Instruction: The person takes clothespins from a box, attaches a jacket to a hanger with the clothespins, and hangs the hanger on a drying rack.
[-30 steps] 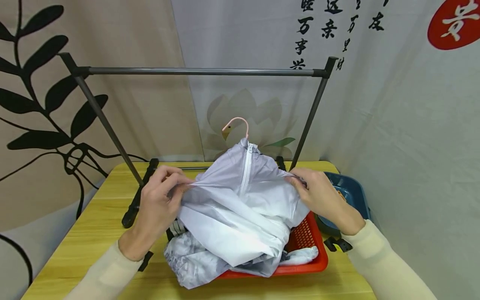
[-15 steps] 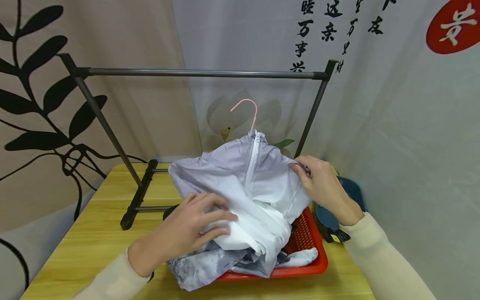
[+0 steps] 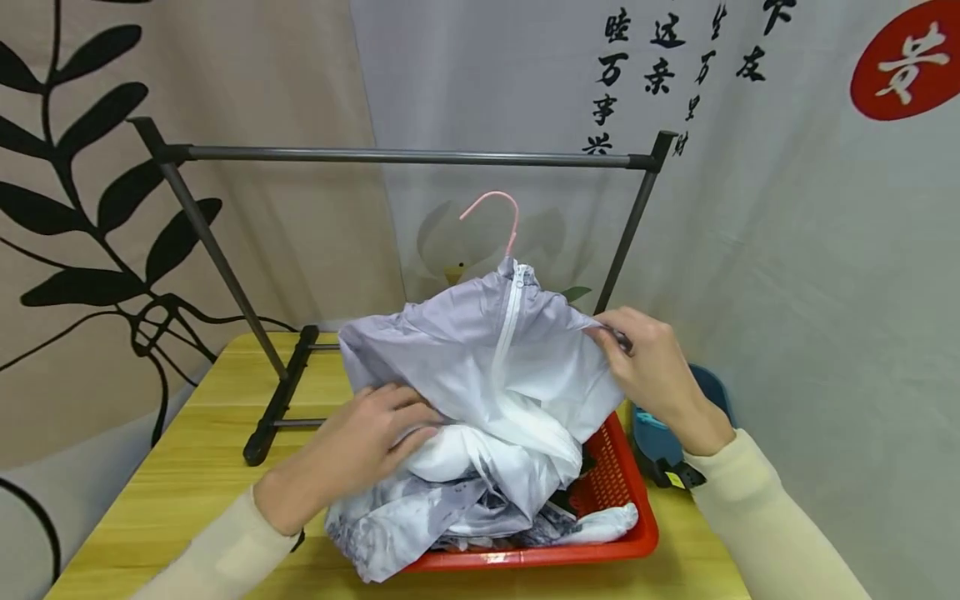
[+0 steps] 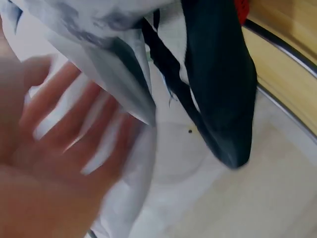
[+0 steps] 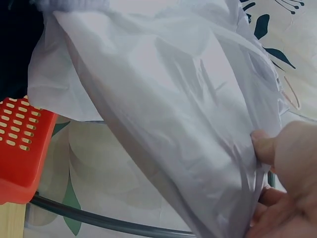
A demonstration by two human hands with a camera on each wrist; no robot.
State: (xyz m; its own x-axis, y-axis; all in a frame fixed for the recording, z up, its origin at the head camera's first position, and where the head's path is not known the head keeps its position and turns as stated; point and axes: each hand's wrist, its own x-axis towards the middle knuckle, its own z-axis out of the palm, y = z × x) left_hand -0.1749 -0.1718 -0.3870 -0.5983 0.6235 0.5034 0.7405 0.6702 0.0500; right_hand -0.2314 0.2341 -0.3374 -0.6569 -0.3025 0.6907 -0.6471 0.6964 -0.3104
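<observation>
Cloth hangings (image 3: pixel 787 250) printed with dark leaves and characters rise behind the red basket (image 3: pixel 525 557). Wooden table (image 3: pixel 195 467) extends under and around that basket, and beyond it stands a grey metal rack (image 3: pixel 405 156). Above the basket, spilling over its front left edge, a pale lavender-to-white jacket (image 3: pixel 465 350) covers most of the opening. Just right of the basket sits a blue container (image 3: pixel 712 390), partly behind the person's right arm. Above the basket's right side, the right hand (image 3: pixel 645 350) pinches the jacket's edge between thumb and bent fingers; the cloth falls away from those fingertips toward the basket. Over the basket's left side, the left hand (image 3: pixel 375 429) has loosely bent, spread fingers gripping nothing, the jacket beside their tips; contact cannot be told. Above and behind the basket, a pink hanger (image 3: pixel 515 218) pokes from the collar, near the white zip (image 3: pixel 508 325).
</observation>
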